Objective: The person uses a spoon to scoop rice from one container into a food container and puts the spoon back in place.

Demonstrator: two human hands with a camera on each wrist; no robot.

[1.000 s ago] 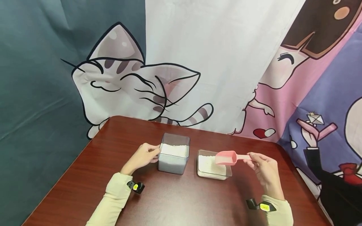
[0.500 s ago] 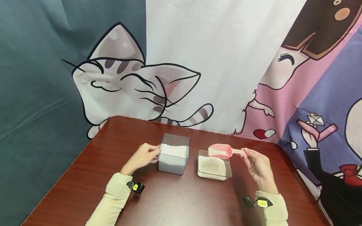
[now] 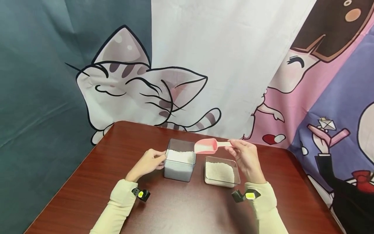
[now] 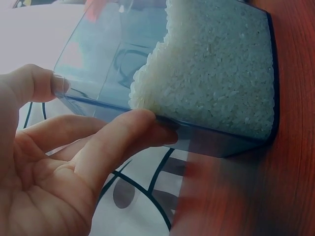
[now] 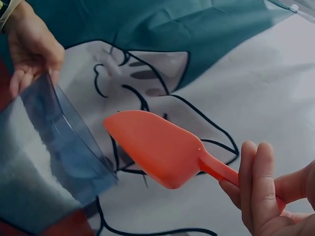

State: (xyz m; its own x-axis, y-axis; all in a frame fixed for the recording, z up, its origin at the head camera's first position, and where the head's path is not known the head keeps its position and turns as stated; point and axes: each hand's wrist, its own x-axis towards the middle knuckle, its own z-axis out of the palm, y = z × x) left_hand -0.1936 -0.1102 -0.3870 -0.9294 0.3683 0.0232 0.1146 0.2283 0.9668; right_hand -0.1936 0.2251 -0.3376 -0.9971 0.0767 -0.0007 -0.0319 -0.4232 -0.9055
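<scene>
My left hand [image 3: 147,163] grips the side of a tall clear plastic container [image 3: 179,172], fingertips at its wall and rim. In the left wrist view, white rice [image 4: 211,73] fills its lower part. My right hand [image 3: 246,159] pinches the handle of a pink scoop [image 3: 205,147]. The scoop is raised level, its tip at the tall container's right rim in the head view, with whitish grains inside. The right wrist view shows the scoop's outer side [image 5: 157,147]. Below my right hand stands a shallow clear container [image 3: 220,184] of rice [image 3: 219,172].
Both containers stand on a dark red-brown wooden table [image 3: 140,139]. Behind it hangs a curtain [image 3: 233,58] printed with a cartoon cat and figures. Each wrist carries a black strapped camera [image 3: 144,195].
My right hand has lifted the scoop up and left, from over the shallow container to the tall container's rim. My left hand stays in place on the tall container.
</scene>
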